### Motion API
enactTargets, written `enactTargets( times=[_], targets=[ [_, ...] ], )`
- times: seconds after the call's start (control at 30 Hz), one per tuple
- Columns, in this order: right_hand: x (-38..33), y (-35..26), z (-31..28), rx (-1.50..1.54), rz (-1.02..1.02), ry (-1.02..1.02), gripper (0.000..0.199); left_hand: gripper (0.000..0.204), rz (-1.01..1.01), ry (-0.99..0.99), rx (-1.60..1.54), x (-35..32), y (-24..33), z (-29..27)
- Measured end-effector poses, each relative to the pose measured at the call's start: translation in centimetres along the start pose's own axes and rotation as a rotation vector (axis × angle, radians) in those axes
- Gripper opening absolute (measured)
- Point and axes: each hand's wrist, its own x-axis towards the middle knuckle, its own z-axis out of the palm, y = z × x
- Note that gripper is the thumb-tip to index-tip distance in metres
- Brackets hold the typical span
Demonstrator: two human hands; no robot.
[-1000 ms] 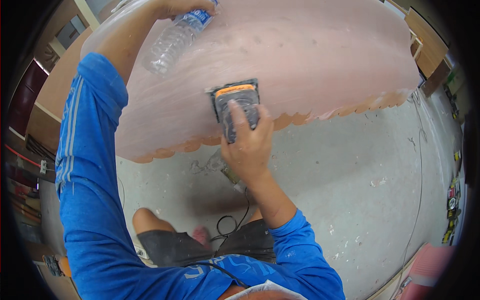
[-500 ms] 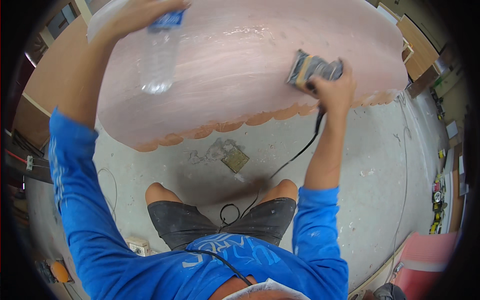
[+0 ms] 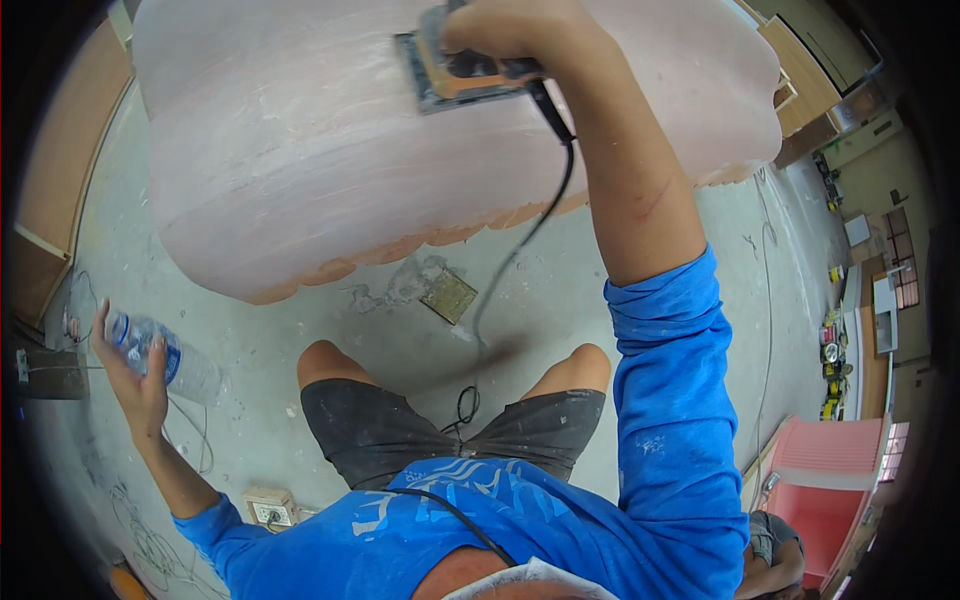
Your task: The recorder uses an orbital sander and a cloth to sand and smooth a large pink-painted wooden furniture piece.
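My right hand (image 3: 510, 30) grips an orange and dark electric sander (image 3: 460, 80) whose flat pad is against, or very near, a large pale pink curved panel (image 3: 300, 150). A black power cord (image 3: 530, 230) runs from the sander's rear down toward the floor between my knees. Out to the left, my left hand (image 3: 135, 380) is closed around a clear plastic bottle (image 3: 195, 375) with a blue label, held tilted above the floor. The panel's lower edge is a scalloped brown strip.
A square greenish-brown plate (image 3: 448, 296) lies on the grey floor near the panel. By my left side sits a white socket box (image 3: 270, 508). Thin cables (image 3: 768, 290) trail over the floor. Behind on the right, a person (image 3: 775, 560) is beside a pink structure (image 3: 825, 455).
My left hand has swung the bottle from over the panel down to the far left. My right hand has moved the sander left and farther up the panel.
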Motion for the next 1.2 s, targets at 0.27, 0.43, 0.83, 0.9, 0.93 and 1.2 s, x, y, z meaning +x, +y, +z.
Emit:
enactTargets(
  times=[0.27,0.43,0.83,0.9,0.93,1.2],
  targets=[
    [-1.6,8.0,-5.0,0.047,0.359,-0.027,0.078,0.070,-0.362,0.129,0.022,-8.5,-5.4,4.5],
    [1.0,14.0,-3.1,0.021,0.466,-0.005,0.081,0.071,-0.519,0.135,-0.010,-12.9,-7.7,7.2],
    [-5.9,-3.7,-3.5,0.347,0.083,0.033,0.063,0.070,-0.593,0.053,-0.093,-16.5,-7.3,10.9],
    [-4.5,-5.9,0.1,0.153,-0.239,0.046,0.048,0.070,-0.581,0.087,-0.008,-17.6,-8.5,11.2],
    [-4.6,-7.6,1.0,0.167,-0.243,0.064,0.048,0.070,-0.543,0.071,-0.023,-17.1,-8.4,11.9],
    [-2.4,-1.2,-0.2,0.066,-0.073,0.104,0.057,0.071,-0.669,0.057,-0.027,-15.2,-6.1,11.2]
  ],
)
